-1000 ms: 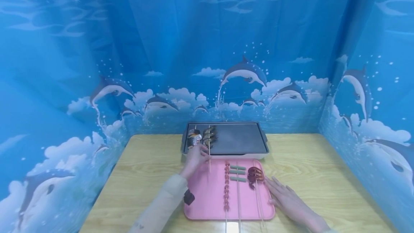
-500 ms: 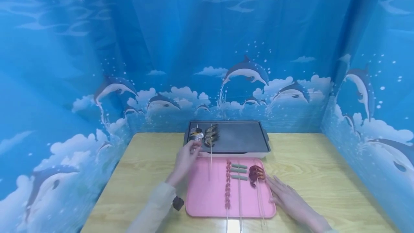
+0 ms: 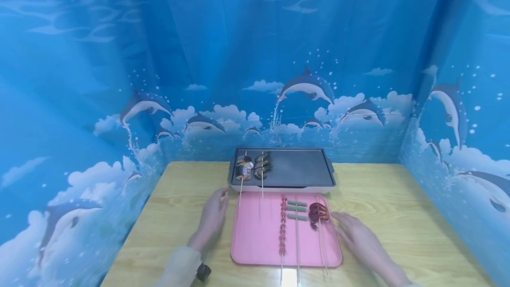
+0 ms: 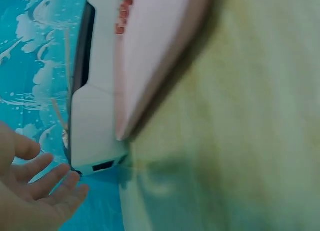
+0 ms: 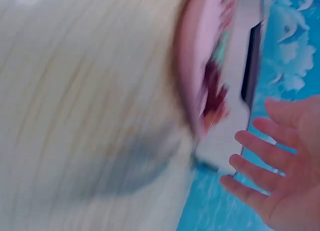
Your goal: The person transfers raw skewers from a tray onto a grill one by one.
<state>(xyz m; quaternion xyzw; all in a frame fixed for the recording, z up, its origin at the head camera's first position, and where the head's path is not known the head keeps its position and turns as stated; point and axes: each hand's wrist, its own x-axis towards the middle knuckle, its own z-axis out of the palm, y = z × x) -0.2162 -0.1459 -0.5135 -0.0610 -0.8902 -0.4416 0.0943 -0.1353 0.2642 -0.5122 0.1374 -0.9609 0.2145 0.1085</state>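
On the left of the dark griddle [image 3: 299,167] lie two skewers: one with dark, shiny pieces [image 3: 244,169] and one of shrimp-like pieces [image 3: 262,165]. Their sticks stick out over the pink tray [image 3: 255,247]. My left hand [image 3: 214,214] is left of the tray, apart from it, fingers loosely spread in the left wrist view. At the tray's right edge is my right hand [image 3: 360,238], fingers extended; whether it touches the rim I cannot tell. The tray bears a skewer of small pink-red pieces [image 3: 282,229], one of green sticks [image 3: 297,217] and a reddish octopus-like skewer [image 3: 318,212].
The griddle stands directly behind the tray on a wood-grain table [image 3: 167,216]. A blue curtain [image 3: 239,56] printed with dolphins closes off the back and both sides. Skewer sticks overhang the tray's front edge.
My left hand has let go of the shiny dark skewer's stick and drawn back left of the tray, leaving that skewer on the griddle. The right hand has hardly moved.
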